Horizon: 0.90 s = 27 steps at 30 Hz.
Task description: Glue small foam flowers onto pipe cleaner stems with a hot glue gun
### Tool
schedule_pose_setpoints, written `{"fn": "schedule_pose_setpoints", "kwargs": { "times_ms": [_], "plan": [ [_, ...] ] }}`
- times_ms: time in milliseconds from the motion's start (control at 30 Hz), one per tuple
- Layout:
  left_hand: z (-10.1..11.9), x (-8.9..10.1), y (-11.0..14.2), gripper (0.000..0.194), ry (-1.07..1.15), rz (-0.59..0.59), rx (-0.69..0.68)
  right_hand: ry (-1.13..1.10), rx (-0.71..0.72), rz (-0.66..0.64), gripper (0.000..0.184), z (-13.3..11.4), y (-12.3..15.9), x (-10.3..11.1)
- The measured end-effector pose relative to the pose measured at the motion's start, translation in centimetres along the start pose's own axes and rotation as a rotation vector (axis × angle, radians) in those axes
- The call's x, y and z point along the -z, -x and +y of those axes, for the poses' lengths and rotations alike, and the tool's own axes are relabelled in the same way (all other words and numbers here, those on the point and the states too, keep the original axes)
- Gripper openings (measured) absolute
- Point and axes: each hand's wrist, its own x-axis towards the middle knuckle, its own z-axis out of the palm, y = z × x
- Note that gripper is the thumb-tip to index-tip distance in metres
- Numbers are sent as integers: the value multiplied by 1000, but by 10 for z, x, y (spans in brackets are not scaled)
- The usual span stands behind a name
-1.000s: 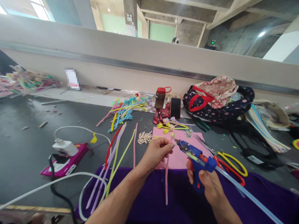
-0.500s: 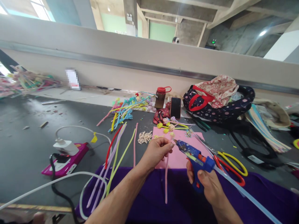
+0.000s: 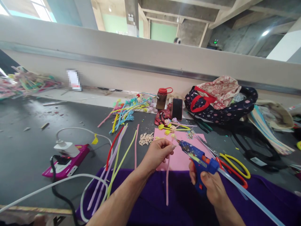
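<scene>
My left hand [image 3: 162, 152] pinches a pink pipe cleaner [image 3: 167, 185] near its upper end, and the rest hangs down over purple cloth. A small pale yellow piece [image 3: 173, 136] shows at the top of it. In my right hand [image 3: 204, 175] is a blue hot glue gun [image 3: 196, 157], with my fingers wrapped round its handle. Its nozzle points left, close to the top of the pipe cleaner but a little apart from it. A long clear glue stick [image 3: 249, 194] sticks out of the gun's back. Beneath both hands lies a pink sheet [image 3: 183, 161].
Scissors with yellow and red handles [image 3: 235, 163] lie right of the gun. Loose pipe cleaners [image 3: 121, 153] and small pale pieces [image 3: 146, 138] are to the left. A magenta power strip [image 3: 72, 163] with cables stands further left. Behind are a bottle [image 3: 161, 99], a phone [image 3: 177, 109] and a bag [image 3: 221, 106].
The glue gun in my right hand has drawn slightly right, away from the pipe cleaner's tip. My left hand has stayed in place with its pinch.
</scene>
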Motion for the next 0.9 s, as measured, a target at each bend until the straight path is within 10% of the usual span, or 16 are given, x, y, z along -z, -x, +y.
{"fn": "schedule_pose_setpoints", "kwargs": {
  "times_ms": [900],
  "plan": [
    [2, -1, 1, 27, -39, -21, 4, 6, 12, -2, 36, 1, 1, 1]
  ]
}}
